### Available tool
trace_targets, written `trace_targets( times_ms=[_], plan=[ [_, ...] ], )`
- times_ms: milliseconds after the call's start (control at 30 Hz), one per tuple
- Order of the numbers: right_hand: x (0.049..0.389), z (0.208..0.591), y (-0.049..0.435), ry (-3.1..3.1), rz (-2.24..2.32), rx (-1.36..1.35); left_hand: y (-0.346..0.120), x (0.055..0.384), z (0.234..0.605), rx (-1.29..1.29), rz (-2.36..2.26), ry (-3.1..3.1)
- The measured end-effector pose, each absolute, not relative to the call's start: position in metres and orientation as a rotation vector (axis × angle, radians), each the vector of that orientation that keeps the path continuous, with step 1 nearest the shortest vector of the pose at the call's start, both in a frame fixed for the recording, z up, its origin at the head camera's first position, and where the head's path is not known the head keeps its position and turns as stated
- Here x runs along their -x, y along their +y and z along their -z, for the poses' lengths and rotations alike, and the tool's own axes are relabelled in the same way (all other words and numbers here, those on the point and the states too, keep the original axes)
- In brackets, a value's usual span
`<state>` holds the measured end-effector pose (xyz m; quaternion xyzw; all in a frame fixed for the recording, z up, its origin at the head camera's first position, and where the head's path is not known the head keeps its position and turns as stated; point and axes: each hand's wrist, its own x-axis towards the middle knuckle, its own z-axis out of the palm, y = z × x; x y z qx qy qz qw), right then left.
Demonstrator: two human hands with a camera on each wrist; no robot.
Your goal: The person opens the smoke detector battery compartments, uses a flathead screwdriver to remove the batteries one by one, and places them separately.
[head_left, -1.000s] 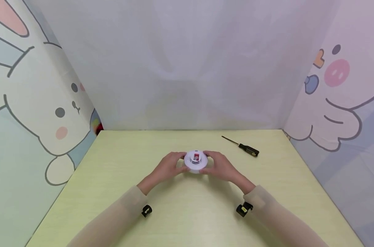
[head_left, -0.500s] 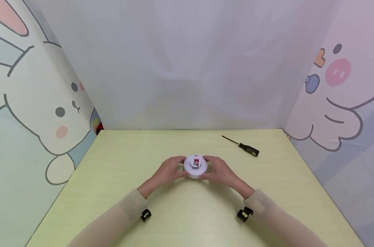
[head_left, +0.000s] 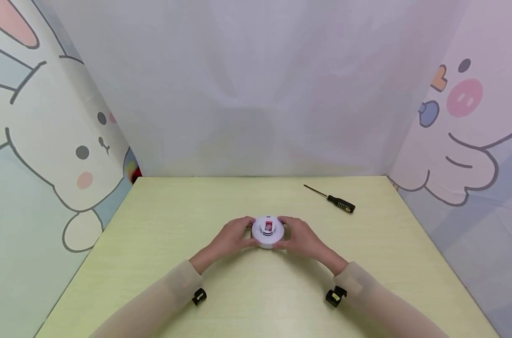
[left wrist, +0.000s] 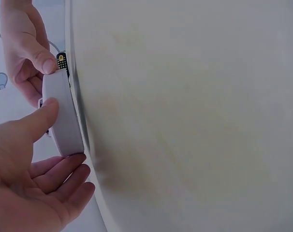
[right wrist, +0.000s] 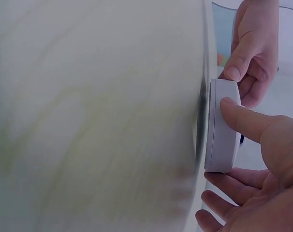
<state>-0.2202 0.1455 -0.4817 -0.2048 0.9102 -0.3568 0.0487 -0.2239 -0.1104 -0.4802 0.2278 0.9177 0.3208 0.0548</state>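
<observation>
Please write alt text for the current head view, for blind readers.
A round white device with a red label is held between a person's left hand and right hand at a pale table. A black-handled screwdriver lies farther back, to the right.

White disc (head_left: 267, 232): underside hidden; label (head_left: 268, 226): print too small; 2 sleeves (head_left: 154, 300) cropped.

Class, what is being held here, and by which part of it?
A round white smoke alarm, held by opposite sides of its rim: left hand on one, right hand on the other.
</observation>
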Motion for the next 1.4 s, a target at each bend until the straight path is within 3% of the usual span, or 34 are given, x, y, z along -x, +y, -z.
trace_targets(
  times_ms=[1400],
  plan=[
    [0.236,0.48,0.159,2.677,1.068,0.722,-0.119,0.238,0.471,-0.751,-0.914,2.712]
  ],
)
